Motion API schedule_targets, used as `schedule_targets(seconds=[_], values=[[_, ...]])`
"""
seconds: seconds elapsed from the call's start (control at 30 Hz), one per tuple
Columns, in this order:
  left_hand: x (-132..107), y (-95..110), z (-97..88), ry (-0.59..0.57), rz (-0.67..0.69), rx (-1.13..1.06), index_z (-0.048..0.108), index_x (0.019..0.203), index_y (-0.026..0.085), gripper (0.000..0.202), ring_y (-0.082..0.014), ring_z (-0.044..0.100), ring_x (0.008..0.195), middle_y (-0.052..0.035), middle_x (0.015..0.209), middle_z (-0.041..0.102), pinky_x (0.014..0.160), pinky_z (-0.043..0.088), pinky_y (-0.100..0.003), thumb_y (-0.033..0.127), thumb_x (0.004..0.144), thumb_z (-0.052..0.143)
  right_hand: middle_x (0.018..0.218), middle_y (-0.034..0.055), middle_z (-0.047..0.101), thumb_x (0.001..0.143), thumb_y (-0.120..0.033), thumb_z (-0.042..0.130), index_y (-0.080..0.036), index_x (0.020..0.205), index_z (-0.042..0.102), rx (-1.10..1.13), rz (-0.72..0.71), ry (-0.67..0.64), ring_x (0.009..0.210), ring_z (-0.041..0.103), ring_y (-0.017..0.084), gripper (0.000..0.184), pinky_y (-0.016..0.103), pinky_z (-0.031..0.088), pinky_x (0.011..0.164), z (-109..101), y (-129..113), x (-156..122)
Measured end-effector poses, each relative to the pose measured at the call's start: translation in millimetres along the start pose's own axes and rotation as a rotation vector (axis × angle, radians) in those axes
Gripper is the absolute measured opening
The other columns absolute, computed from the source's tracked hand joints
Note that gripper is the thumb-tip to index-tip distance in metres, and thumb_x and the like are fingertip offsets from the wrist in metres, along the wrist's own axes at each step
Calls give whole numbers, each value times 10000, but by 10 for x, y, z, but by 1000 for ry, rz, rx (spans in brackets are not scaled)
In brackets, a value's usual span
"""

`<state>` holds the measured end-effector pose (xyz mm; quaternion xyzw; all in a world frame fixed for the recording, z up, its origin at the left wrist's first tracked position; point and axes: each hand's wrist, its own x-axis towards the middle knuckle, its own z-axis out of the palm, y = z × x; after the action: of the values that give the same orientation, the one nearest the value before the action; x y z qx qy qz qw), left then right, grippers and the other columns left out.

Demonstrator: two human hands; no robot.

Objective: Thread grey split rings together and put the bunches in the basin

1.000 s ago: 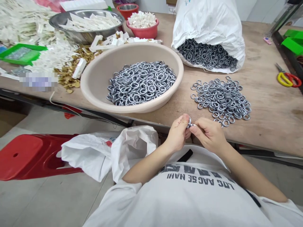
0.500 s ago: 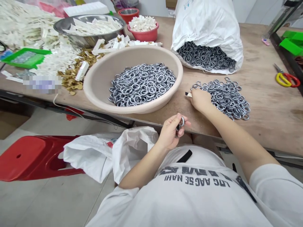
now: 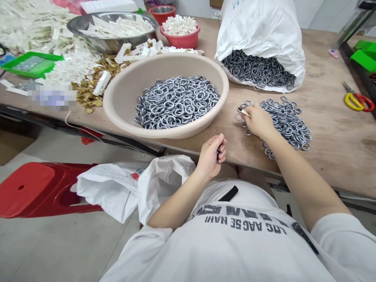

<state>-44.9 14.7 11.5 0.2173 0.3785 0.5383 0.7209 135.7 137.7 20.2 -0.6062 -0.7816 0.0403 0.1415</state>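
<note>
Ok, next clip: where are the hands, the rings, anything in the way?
Left hand curled around a ring, mostly hidden. Right hand on the loose rings, pinching a small pale strip. Basin beside it, not touching.

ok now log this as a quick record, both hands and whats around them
left hand: closed on a grey metal ring, mostly hidden by fingers
right hand: on a loose pile of metal rings, pinching a small pale strip
table: wooden table under both
nearby: beige plastic basin of rings; white sack spilling rings
rest: yellow-and-red scissors, steel bowl, red bowl, red stool, white plastic bag
</note>
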Motion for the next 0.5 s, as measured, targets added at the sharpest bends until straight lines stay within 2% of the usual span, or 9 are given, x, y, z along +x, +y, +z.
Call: schedule_targets(seconds=[0.1,0.23,0.3,0.4,0.5], values=[[61,-36,29,-4,47,105,580,862,166,345,-17,295,394,92,584,392,371,150,-148,464,798,743,987,93,673,961,-338,510,-196,921,671,235,-51,72,908,603,243,218,340,437,792,-91,109,-192],[173,-159,130,-78,84,213,598,962,193,396,-27,284,397,85,596,428,375,152,-163,561,839,673,816,22,639,960,-367,536,-207,925,644,590,-96,66,755,559,178,196,295,417,712,-123,35,-594],[233,-240,187,-92,142,246,593,931,194,406,-28,292,420,79,605,431,387,173,-165,578,831,678,803,15,622,952,-403,560,-203,899,637,666,-79,98,751,545,168,220,288,408,703,-81,-72,-772],[299,-330,241,-49,211,239,548,786,180,432,-30,301,449,75,596,402,403,201,-164,579,799,713,762,-3,588,940,-431,577,-203,882,618,798,-14,105,724,525,152,239,279,411,690,24,-221,-930],[282,-344,257,-35,180,178,505,742,184,462,-35,288,436,75,585,389,393,202,-168,599,800,699,837,-6,606,897,-436,634,-219,958,591,995,20,88,762,558,148,230,279,456,734,90,-296,-970]])
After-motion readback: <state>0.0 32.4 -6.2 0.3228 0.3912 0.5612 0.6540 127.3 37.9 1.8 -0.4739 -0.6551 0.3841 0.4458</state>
